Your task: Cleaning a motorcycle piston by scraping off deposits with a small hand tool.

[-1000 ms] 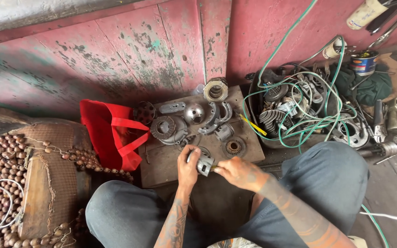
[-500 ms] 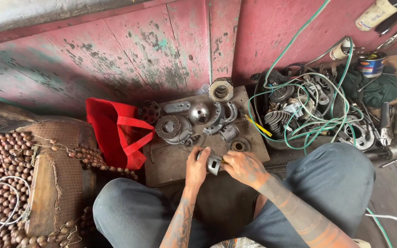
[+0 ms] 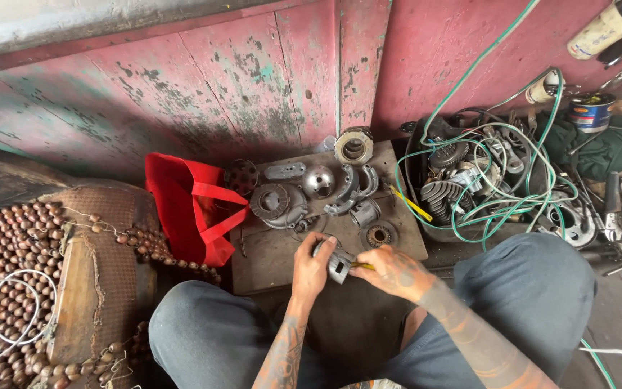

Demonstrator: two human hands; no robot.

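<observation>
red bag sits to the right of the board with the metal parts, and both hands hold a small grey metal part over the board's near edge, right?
Not quite. The head view shows the red bag to the left of the board, not the right. The rest stands: the left hand and right hand both hold the small grey metal part over the board's near edge.

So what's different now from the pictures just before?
Hardly anything. The left hand and right hand still hold the small grey metal part between them, only turned a little. The metal parts on the board and the red bag stayed put.
</observation>
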